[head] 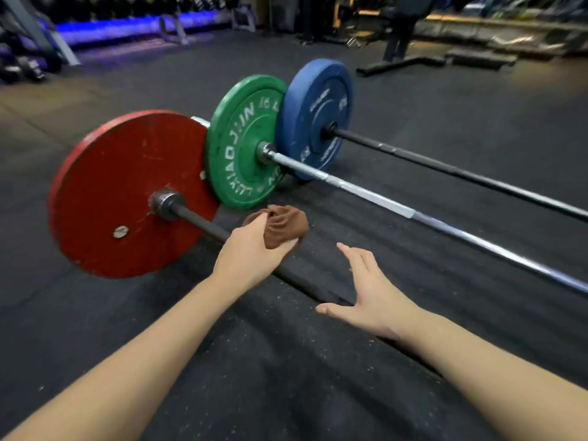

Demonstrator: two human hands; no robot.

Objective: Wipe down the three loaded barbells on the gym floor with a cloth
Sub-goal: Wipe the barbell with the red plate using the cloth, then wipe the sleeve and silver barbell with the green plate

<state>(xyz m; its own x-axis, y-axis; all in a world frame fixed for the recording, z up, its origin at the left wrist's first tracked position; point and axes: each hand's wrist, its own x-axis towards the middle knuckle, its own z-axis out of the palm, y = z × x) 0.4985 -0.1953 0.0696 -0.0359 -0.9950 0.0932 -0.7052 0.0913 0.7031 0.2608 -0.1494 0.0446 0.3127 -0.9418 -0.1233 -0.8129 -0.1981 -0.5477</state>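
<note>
**Cloth bunched and ready over the nearest of 3 bars**

3 loaded barbells lie side by side on the dark rubber floor (286, 377), their plates lined up at one end: a red plate (127, 192) on the nearest bar, a green plate (241, 144) on the middle one, and a blue plate (318, 116) on the farthest. With the ends set close like this, all 3 can be reached from 1 spot.

The left hand (251, 249) grips the brown cloth (283, 226), fingers and thumb curled round it so it sits as a tight wad rather than a loose sheet. That probably makes it easier to press onto a narrow rod. The hand crosses above the near dark shaft (203, 226), and the cloth hangs just past it, short of the silver shaft (381, 200). Whether the cloth touches anything is not clear.

The right hand (369, 291) holds nothing. Its fingers are straight and spread, the palm turned inward above the same near shaft farther along, likely poised to steady the bar or to help wrap the cloth round it.

The black shaft (445, 168) lies well apart from both hands. My judgement is that the wiping is at an early stage, on the nearest bar. A bench frame (401, 63) stands in the background.
</note>
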